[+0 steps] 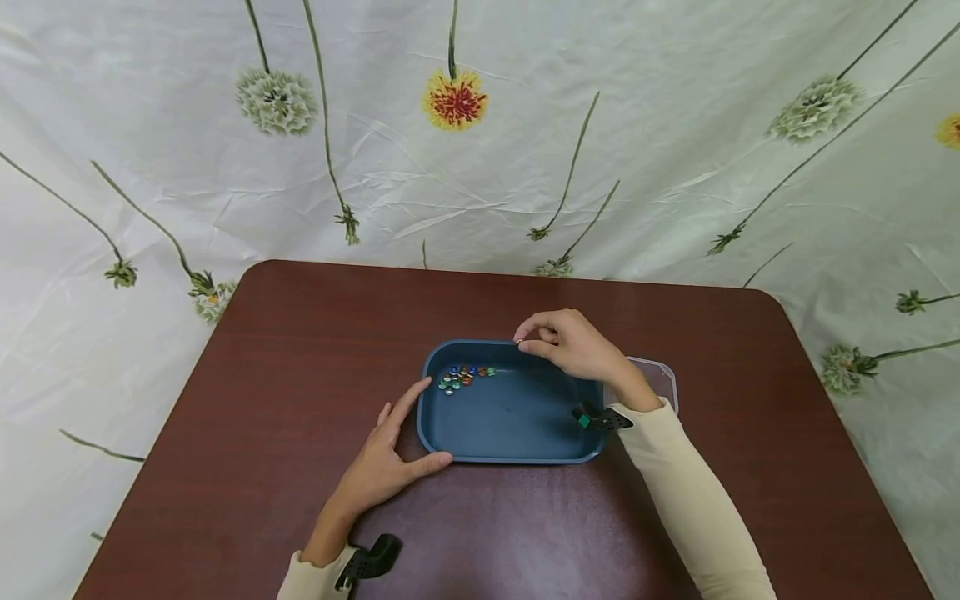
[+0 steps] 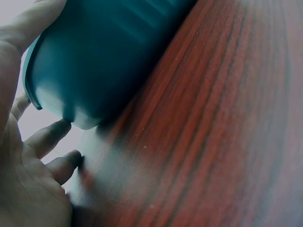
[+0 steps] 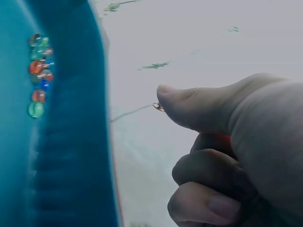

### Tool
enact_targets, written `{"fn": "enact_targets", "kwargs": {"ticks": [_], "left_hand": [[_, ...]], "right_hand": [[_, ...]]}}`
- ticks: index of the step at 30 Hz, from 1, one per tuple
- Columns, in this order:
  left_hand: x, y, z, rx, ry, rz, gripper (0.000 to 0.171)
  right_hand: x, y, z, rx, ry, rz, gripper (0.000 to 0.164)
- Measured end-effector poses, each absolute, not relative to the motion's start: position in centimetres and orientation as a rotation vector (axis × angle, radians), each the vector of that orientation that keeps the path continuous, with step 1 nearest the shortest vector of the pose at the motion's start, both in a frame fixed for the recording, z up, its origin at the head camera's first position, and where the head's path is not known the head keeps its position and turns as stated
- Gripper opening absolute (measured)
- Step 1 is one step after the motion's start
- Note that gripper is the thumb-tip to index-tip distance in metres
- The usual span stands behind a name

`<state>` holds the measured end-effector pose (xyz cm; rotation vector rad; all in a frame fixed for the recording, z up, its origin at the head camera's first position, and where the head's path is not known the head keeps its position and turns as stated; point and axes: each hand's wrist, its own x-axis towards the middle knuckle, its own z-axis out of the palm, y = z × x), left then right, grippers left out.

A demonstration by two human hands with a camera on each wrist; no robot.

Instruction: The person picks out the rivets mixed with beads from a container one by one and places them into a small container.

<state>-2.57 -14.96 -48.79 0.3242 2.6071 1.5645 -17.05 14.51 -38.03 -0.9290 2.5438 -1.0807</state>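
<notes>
A blue plastic tray (image 1: pixel 517 429) sits on the table, with several coloured glass marbles (image 1: pixel 467 381) grouped in its far left part. Over the tray's far rim, my right hand (image 1: pixel 573 343) pinches a small glassy marble (image 3: pixel 158 107) between thumb and index finger. Only the marble's edge shows in the right wrist view; the thumb hides the rest. My left hand (image 1: pixel 382 462) rests against the tray's near left corner, its index finger on the left side and its thumb at the near edge. In the left wrist view its fingers (image 2: pixel 49 137) look fairly straight and spread.
A clear plastic container or lid (image 1: pixel 660 379) lies right of the tray, partly hidden by the right forearm. The brown wooden table (image 1: pixel 300 375) has rounded far corners. A white flowered cloth (image 1: pixel 525 150) hangs behind it. Both wrists wear black straps.
</notes>
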Motion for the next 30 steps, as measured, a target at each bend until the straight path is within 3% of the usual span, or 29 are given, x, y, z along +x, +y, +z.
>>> {"fn": "enact_targets", "kwargs": {"ticks": [10, 30], "left_hand": [[-2.5, -15.0, -48.7, 0.325, 2.609, 1.558, 0.1], [-2.6, -15.0, -48.7, 0.333, 2.603, 1.566, 0.101]], "right_hand": [[-15.2, 19.0, -37.5, -0.732, 2.589, -1.308, 0.016], [-12.6, 26.4, -38.6, -0.415, 2.769, -1.28, 0.021]]}}
